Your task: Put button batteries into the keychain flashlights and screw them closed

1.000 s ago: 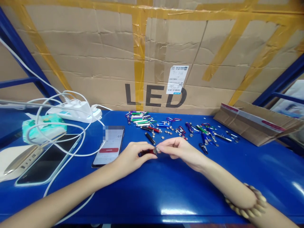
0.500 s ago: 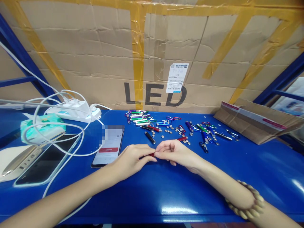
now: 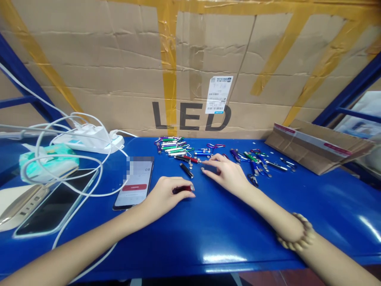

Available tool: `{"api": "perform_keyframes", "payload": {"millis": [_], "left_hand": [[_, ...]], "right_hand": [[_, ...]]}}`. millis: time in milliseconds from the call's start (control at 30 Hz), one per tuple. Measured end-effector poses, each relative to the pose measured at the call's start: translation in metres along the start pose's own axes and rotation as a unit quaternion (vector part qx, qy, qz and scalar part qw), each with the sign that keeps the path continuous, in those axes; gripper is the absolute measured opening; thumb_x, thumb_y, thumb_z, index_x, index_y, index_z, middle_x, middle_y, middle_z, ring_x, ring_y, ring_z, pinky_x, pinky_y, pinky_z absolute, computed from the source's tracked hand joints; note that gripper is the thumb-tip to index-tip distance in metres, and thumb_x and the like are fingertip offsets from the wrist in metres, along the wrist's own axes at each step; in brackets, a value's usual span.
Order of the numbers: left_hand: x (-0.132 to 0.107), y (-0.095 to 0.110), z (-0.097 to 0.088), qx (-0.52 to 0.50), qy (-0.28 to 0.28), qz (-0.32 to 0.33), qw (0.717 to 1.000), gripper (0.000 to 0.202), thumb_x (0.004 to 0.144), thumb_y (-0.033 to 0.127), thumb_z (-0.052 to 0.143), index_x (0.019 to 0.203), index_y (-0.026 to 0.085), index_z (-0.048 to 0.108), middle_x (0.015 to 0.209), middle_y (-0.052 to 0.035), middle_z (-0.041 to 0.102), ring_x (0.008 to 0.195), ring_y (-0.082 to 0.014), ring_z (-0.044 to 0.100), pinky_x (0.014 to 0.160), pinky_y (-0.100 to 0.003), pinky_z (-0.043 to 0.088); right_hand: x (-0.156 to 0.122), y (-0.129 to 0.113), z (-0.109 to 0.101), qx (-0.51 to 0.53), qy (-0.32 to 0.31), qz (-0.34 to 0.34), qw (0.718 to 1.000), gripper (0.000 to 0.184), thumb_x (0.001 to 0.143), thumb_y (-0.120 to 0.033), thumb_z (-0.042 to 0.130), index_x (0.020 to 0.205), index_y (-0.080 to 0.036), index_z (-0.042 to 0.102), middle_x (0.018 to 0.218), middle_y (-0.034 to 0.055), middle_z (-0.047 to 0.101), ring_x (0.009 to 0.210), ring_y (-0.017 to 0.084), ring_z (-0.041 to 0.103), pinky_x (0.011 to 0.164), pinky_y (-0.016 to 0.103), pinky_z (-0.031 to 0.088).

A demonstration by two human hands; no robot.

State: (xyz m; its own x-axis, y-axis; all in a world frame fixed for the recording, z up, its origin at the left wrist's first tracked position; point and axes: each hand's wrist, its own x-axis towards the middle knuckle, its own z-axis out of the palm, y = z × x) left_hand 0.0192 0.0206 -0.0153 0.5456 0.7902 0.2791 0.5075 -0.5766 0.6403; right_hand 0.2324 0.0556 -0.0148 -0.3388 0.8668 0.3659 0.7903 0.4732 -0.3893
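Note:
Between the fingers and thumb of my left hand is a small red flashlight tube, mostly covered by the hand. My right hand reaches over the table with its thumb and index finger apart. Close to those fingertips lies a button cell; I cannot tell whether they touch it. A black flashlight tube rests on the blue table between the hands, and a red flashlight lies just behind it. Other button cells around the right hand are partly hidden by it.
Several finished-looking flashlights lie in a row at the back, and more with carabiner clips spread to the right. A phone, a second phone and white cables occupy the left. A paper bag stands back right, before a large carton.
My right hand has left the red tube and moved up and right toward the button cells, its fingers opening. My left hand still holds the tube. The view has shifted slightly.

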Motion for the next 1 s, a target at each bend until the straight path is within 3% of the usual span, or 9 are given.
{"api": "perform_keyframes", "payload": {"millis": [100, 300, 433, 567, 667, 1000], "left_hand": [[0.002, -0.002, -0.002, -0.002, 0.002, -0.008, 1.000, 0.007, 0.077, 0.022, 0.066, 0.075, 0.016, 0.068, 0.072, 0.0003, 0.068, 0.064, -0.0125, 0.061, 0.061, -0.018, 0.043], [0.004, -0.008, -0.004, -0.004, 0.016, 0.023, 1.000, 0.007, 0.077, 0.019, 0.065, 0.073, 0.016, 0.069, 0.074, -0.0007, 0.069, 0.069, -0.0142, 0.064, 0.065, -0.019, 0.044], [0.006, -0.012, -0.006, 0.008, 0.024, 0.020, 0.999, 0.007, 0.077, 0.020, 0.066, 0.073, 0.015, 0.069, 0.072, -0.0010, 0.069, 0.065, -0.0137, 0.063, 0.061, -0.019, 0.044], [0.007, -0.015, -0.007, 0.021, 0.025, 0.016, 0.999, 0.008, 0.076, 0.021, 0.067, 0.076, 0.014, 0.071, 0.071, -0.0026, 0.070, 0.061, -0.0142, 0.062, 0.057, -0.020, 0.043], [0.006, -0.013, -0.007, 0.009, 0.024, 0.016, 1.000, 0.008, 0.076, 0.020, 0.066, 0.078, 0.014, 0.072, 0.074, -0.0036, 0.071, 0.064, -0.0152, 0.063, 0.058, -0.020, 0.044], [0.006, -0.010, -0.006, -0.002, 0.021, 0.014, 1.000, 0.009, 0.077, 0.017, 0.065, 0.080, 0.015, 0.073, 0.074, -0.0028, 0.072, 0.065, -0.0151, 0.063, 0.058, -0.019, 0.043]], "right_hand": [[0.001, 0.005, 0.010, -0.062, -0.025, -0.007, 0.998, 0.020, 0.081, -0.030, 0.057, 0.096, -0.023, 0.070, 0.097, 0.0059, 0.063, 0.084, 0.019, 0.061, 0.066, 0.027, 0.048], [0.003, 0.008, 0.014, -0.036, -0.012, -0.003, 0.999, 0.013, 0.080, -0.026, 0.060, 0.084, -0.023, 0.072, 0.087, 0.0025, 0.067, 0.061, 0.013, 0.059, 0.056, 0.024, 0.046], [-0.002, -0.002, 0.012, 0.043, 0.073, -0.068, 0.994, 0.010, 0.077, -0.025, 0.063, 0.079, -0.019, 0.071, 0.079, 0.0028, 0.067, 0.061, 0.012, 0.058, 0.057, 0.024, 0.048], [-0.010, -0.021, 0.014, 0.148, 0.134, -0.169, 0.965, 0.007, 0.076, -0.021, 0.065, 0.077, -0.016, 0.071, 0.071, 0.0033, 0.066, 0.065, 0.012, 0.060, 0.059, 0.023, 0.050], [-0.013, -0.030, 0.017, 0.162, 0.137, -0.203, 0.956, 0.007, 0.077, -0.018, 0.064, 0.079, -0.014, 0.070, 0.072, 0.0044, 0.066, 0.065, 0.012, 0.060, 0.061, 0.024, 0.050], [-0.014, -0.029, 0.022, 0.184, 0.107, -0.212, 0.954, 0.011, 0.080, -0.017, 0.060, 0.085, -0.014, 0.069, 0.075, 0.0058, 0.064, 0.067, 0.012, 0.060, 0.060, 0.024, 0.051]]}}
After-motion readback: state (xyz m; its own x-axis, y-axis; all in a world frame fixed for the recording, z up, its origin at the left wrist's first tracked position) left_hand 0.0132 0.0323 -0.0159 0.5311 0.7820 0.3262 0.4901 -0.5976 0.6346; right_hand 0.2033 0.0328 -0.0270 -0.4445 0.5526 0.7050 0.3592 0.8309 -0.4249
